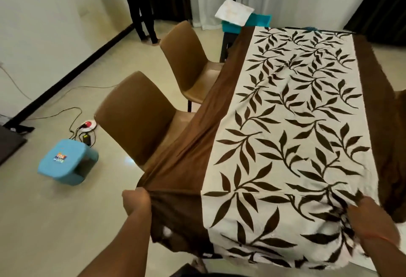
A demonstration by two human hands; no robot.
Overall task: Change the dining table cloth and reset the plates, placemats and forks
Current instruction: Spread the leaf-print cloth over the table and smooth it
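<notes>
While my left hand [136, 202] bunches the leaf-print tablecloth [292, 136] by its brown corner, my right hand [371, 217] grips its near edge; it covers the desk. Two brown chairs [136, 116] crowd its left side, one blue stool [66, 162] beyond them.

— What covers the dining table?

— A table cloth [292, 123]: a cream middle panel printed with dark brown leafy sprigs, and a plain brown band down each long side.

— How does it lie?

— Spread the length of the table, lightly wrinkled. The left brown band hangs off the table's left edge, pulled into taut folds toward the near left corner. The near end drapes over the table's near edge, bunched at the near right corner.

— Anything on it?

— Only the cloth shows.
</notes>
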